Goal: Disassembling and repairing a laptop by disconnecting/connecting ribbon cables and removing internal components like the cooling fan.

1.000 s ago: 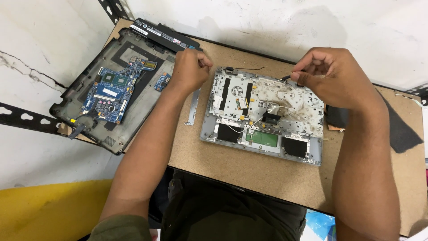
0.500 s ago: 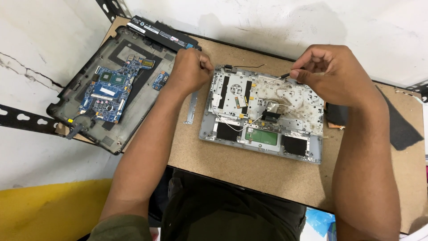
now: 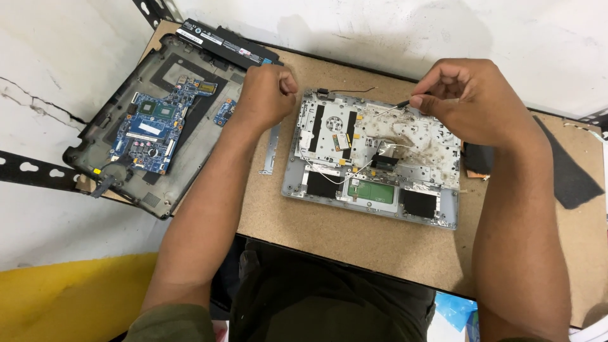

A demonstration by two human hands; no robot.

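Observation:
An opened silver laptop palmrest shell lies upside down on the brown board, showing its metal keyboard backing, thin wires and a green touchpad board. My right hand pinches a small screwdriver whose tip points down at the upper middle of the shell. My left hand is curled into a fist just off the shell's far left corner. Nothing shows in that fist.
A black laptop base with a blue motherboard sits at the left, and a long black battery lies behind it. A thin metal bracket lies between base and shell. A dark pad rests at the right near the white wall.
My right hand with the screwdriver has shifted slightly toward the far edge of the shell. The left fist stays where it was.

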